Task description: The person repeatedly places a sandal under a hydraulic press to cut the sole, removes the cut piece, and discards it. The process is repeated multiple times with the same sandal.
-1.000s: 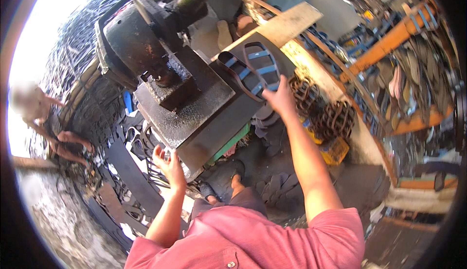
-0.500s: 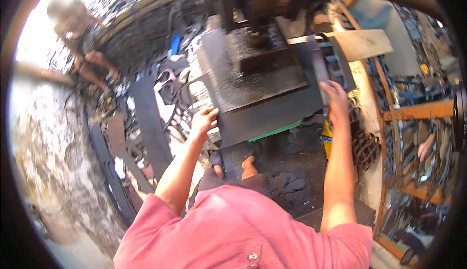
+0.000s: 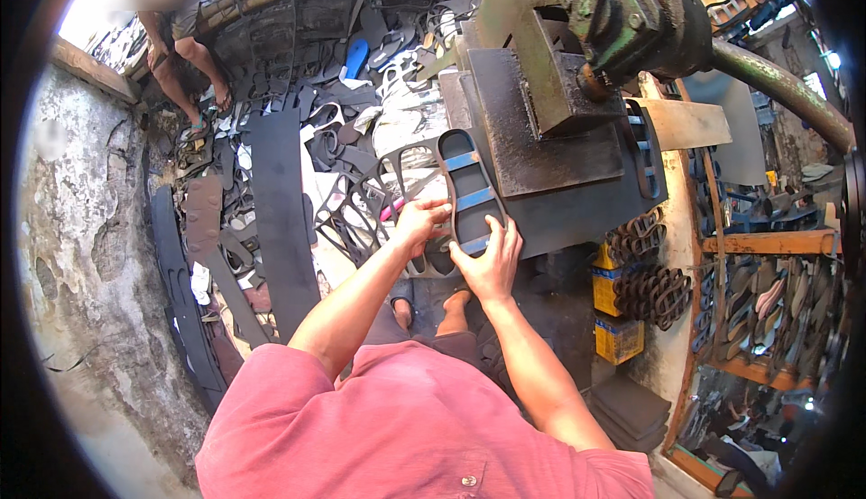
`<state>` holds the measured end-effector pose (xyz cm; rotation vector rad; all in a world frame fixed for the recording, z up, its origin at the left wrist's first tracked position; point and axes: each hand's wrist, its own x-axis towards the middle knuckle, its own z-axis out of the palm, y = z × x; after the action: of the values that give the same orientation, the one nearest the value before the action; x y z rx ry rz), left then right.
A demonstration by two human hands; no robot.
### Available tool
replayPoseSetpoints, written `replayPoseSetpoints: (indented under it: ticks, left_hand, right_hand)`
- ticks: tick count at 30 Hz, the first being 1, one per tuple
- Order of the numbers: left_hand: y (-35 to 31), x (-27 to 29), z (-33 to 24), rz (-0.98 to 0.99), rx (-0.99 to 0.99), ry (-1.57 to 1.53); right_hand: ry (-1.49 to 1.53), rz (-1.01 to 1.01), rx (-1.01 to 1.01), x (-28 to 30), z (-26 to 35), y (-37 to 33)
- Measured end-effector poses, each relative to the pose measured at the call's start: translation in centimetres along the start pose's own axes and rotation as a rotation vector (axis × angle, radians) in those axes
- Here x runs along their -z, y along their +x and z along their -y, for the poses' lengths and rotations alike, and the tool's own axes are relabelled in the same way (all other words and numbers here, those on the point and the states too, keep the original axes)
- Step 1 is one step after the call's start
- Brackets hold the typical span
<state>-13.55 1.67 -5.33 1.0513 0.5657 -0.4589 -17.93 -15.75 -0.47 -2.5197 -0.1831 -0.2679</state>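
Observation:
A sole-shaped cutting die (image 3: 472, 194), a dark outline frame with blue crossbars, stands at the left side of the press. My right hand (image 3: 494, 260) grips its near end, thumb on one side and fingers on the other. My left hand (image 3: 422, 226) is closed at the die's left edge, fingertips against it. Beside that hand lies a black offcut sheet (image 3: 356, 219) with sole-shaped holes. A black sheet (image 3: 568, 219) juts out from under the dark metal press plate (image 3: 541, 152). At the plate's right side, another blue-barred die (image 3: 644, 152) rests on the sheet.
The press head (image 3: 622, 25) and its thick bar (image 3: 780, 88) hang over the right. Scraps cover the ground at left beside a long black strip (image 3: 281, 201). Yellow crates (image 3: 619, 338) stand near a shelf (image 3: 767, 243) with soles. A person (image 3: 176, 43) sits far left.
Both hands have left the black sheet's edges. The right hand has come across to the left and taken hold of the die, with the left hand beside it. The view has shifted.

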Motion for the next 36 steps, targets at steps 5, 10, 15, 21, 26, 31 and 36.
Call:
replayPoseSetpoints:
  ticks: [5, 10, 15, 21, 26, 31, 36]
  left_hand:
    - [0.1, 0.6, -0.4, 0.009, -0.003, -0.03]
    - [-0.2, -2.4, -2.0, -0.018, -0.037, 0.087]
    - [3.0, -6.1, -2.5, 0.004, -0.19, 0.023]
    - [3.7, -5.5, -4.5, 0.153, -0.147, 0.065]
    - [3.3, -5.3, -4.6, 0.153, -0.14, 0.026]
    - [2.9, -5.8, -5.0, 0.127, -0.149, 0.089]
    - [3.6, -6.3, -5.1, 0.11, -0.212, 0.162]
  right_hand:
    - [-0.117, 0.034, -0.002, -0.8, -0.2, 0.0]
    - [0.064, 0.059, -0.086, 0.8, -1.2, 0.4]
    - [-0.003, 0.03, -0.075, 2.3, -7.3, -1.3]
    - [-0.086, 0.017, -0.08, 2.3, -8.4, -0.8]
    - [-0.071, -0.003, -0.067, 2.4, -8.0, -0.5]
    - [-0.043, 0.044, -0.07, 2.8, -9.0, -0.9]
    - [-0.229, 0.129, -0.214, 4.3, -12.1, -0.2]
